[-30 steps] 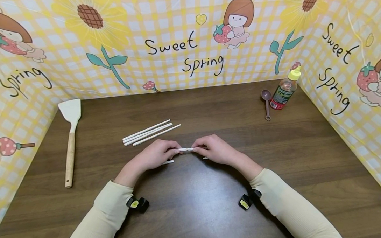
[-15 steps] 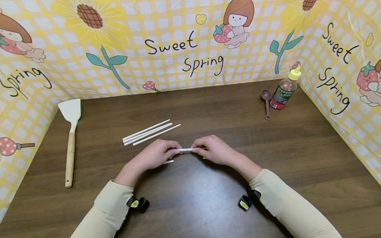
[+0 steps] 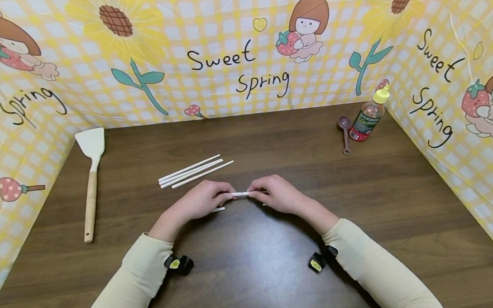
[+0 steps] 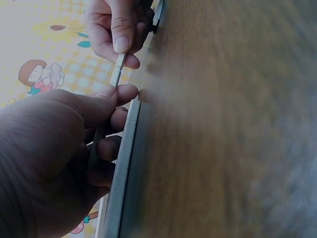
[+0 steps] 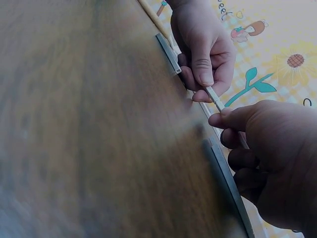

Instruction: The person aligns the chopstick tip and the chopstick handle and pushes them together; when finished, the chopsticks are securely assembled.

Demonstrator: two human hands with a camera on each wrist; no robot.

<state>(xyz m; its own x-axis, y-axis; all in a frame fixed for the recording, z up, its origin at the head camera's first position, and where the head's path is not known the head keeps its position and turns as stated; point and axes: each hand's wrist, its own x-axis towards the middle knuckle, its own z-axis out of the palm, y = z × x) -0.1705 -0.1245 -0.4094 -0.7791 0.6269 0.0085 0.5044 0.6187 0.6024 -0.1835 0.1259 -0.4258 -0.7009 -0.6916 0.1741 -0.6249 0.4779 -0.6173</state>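
Thumb and fingertips of my left hand [image 3: 202, 200] pinch one end of a thin white stick [image 3: 240, 194], and my right hand [image 3: 278, 193] pinches it at the other end. Only a short length shows between the two hands. In the left wrist view a narrow notch or joint crosses this stick [image 4: 117, 74]; I cannot tell whether it is one piece or two set end to end. Below the left hand a second white stick [image 4: 122, 173] lies on the table. Another stick [image 5: 225, 173] lies under the right hand, mostly hidden in the head view.
Several white sticks [image 3: 190, 174] lie in a loose group behind the left hand. A white spatula [image 3: 91, 185] with a wooden handle lies at the left. A brown measuring spoon [image 3: 345, 132] and a yellow-capped bottle [image 3: 367, 119] are at the back right. Patterned cloth [image 3: 216, 94] walls the table.
Almost nothing differs. The right hand has shifted very slightly left, and the visible length of stick between the hands is a touch shorter than one second ago.
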